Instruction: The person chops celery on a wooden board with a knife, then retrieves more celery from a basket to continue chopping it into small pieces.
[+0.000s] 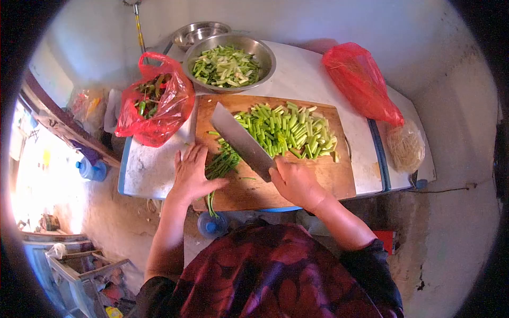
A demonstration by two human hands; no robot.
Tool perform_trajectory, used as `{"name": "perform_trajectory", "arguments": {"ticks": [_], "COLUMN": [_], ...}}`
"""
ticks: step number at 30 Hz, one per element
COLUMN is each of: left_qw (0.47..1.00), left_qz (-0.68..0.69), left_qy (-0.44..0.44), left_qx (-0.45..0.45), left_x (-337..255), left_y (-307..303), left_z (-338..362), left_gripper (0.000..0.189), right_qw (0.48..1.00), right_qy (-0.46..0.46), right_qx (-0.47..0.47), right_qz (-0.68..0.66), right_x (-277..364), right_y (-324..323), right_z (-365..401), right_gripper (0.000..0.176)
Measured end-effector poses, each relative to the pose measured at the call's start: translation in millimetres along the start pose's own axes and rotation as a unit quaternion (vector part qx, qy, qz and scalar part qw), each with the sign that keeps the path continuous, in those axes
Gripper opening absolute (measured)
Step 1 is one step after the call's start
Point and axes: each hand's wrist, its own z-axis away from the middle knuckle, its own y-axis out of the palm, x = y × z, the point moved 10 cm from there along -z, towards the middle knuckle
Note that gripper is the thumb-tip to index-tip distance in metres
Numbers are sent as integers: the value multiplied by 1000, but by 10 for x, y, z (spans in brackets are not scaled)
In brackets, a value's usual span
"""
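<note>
My right hand (294, 182) grips the handle of a wide cleaver (241, 140), its blade slanting up and left over the wooden board (260, 195). Cut green stalks (286, 130) lie in a heap to the right of the blade. Left of the blade is a dark green leafy bunch (221, 162), with thin stems hanging over the board's front edge. Beside this bunch, at the board's left edge, my left hand (195, 175) has its fingers apart and holds nothing.
A steel bowl (269, 63) of cut greens stands behind the board, with another steel bowl (183, 38) behind it. A red bag (177, 100) of greens sits left. Another red bag (360, 79) and a clear bag of noodle-like strands (405, 146) lie right.
</note>
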Motion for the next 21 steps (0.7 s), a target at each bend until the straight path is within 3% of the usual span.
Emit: {"name": "perform_trajectory", "arguments": {"ticks": [1,2,5,12,18,21], "left_qw": [999,1000,998,994,992,991], "left_qz": [-21,-21,-48,-36,-45,-39], "left_qy": [-14,4,16,43,75,86], "left_qx": [37,6,-44,-90,-85,-93], "left_x": [36,-21,-91,-133,-177,-174], "left_y": [93,51,54,170,255,264], "left_z": [50,115,206,278,263,270], "left_gripper": [78,84,77,41,31,31], "right_qw": [1000,999,996,972,965,965], "right_qy": [-6,-12,-27,-109,-173,-165], "right_qx": [15,30,41,87,115,141], "right_qz": [20,40,79,189,162,145], "right_x": [50,99,180,313,314,200], "right_y": [8,16,96,370,338,666], "right_z": [43,86,137,65,-70,-197], "right_gripper": [21,21,16,13,17,21]}}
